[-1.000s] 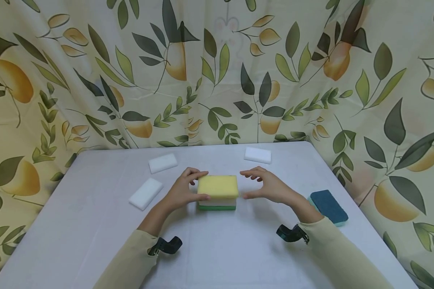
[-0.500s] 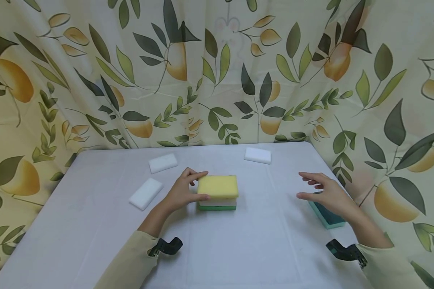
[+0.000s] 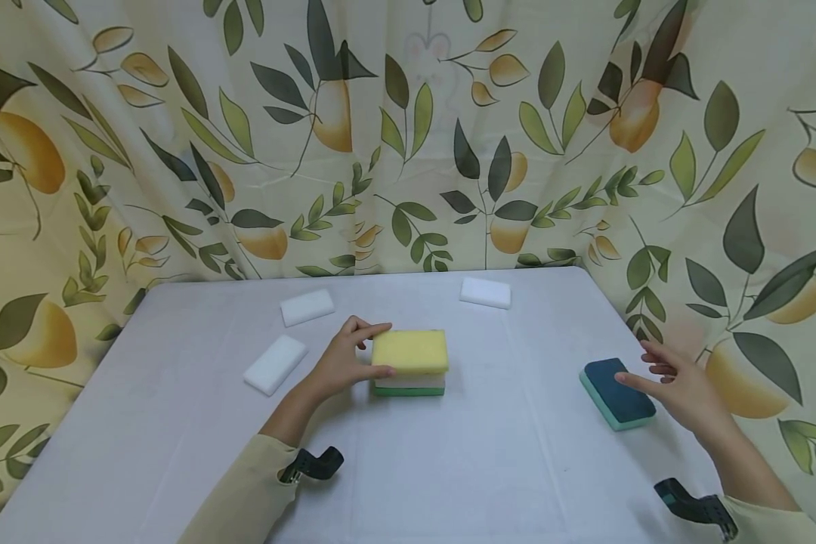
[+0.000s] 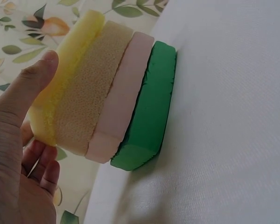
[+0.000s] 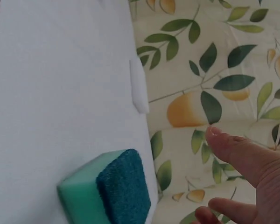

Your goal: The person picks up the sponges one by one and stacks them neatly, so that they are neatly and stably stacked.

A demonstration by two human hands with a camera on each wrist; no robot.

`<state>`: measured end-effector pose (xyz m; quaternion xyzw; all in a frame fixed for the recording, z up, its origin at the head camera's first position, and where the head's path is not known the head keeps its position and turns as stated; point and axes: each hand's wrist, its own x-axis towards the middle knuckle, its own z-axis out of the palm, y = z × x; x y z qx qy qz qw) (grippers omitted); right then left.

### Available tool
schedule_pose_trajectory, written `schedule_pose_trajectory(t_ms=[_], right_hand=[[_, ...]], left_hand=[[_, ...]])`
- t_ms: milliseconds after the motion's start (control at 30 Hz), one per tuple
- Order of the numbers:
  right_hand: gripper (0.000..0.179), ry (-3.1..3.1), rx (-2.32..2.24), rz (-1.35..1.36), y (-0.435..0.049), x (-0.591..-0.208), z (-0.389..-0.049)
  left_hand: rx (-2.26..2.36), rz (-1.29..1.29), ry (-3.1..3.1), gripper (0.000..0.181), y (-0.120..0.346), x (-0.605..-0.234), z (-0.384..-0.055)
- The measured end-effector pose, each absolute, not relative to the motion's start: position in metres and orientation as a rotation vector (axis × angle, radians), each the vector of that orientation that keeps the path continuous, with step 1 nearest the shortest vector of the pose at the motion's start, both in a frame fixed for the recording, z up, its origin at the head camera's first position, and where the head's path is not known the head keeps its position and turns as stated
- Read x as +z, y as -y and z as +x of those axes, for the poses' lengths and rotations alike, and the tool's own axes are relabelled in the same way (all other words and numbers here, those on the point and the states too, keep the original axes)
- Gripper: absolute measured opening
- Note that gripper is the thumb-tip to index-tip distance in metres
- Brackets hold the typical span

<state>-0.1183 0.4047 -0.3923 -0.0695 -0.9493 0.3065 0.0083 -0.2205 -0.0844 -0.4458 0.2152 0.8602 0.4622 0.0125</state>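
A stack of sponges stands mid-table, with a yellow sponge (image 3: 411,350) on top. In the left wrist view, a tan sponge (image 4: 91,88) and a pale pink sponge (image 4: 119,98) lie under it, and a green sponge (image 4: 149,102) forms the base. My left hand (image 3: 343,357) holds the left end of the yellow sponge, thumb at the near side and fingers at the far side. To the right lies a teal sponge (image 3: 615,394) with a dark blue scouring face up. My right hand (image 3: 683,387) hovers by its right side, fingers apart and nothing between them.
Two white sponges, one (image 3: 307,307) farther back and one (image 3: 275,364) nearer, lie left of the stack. Another white sponge (image 3: 485,292) is at the back edge. The white-covered table (image 3: 476,483) meets a fruit-patterned curtain (image 3: 421,151) behind and at the sides.
My right hand has moved away from beside the stack, out to the right and past the teal sponge, uncovering it. My left hand and the stack have stayed in place.
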Motion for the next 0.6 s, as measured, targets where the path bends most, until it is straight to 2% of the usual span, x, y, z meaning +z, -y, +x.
schedule_pose_trajectory(t_ms=[367, 600], right_hand=[[0.097, 2.980, 1.087, -0.492, -0.419, -0.425, -0.106], [0.099, 3.015, 1.075, -0.549, -0.418, -0.435, -0.105]], left_hand=[[1.444, 0.678, -2.669, 0.077, 0.084, -0.447, -0.222], [1.455, 0.667, -2.669, 0.077, 0.084, -0.448, -0.221]])
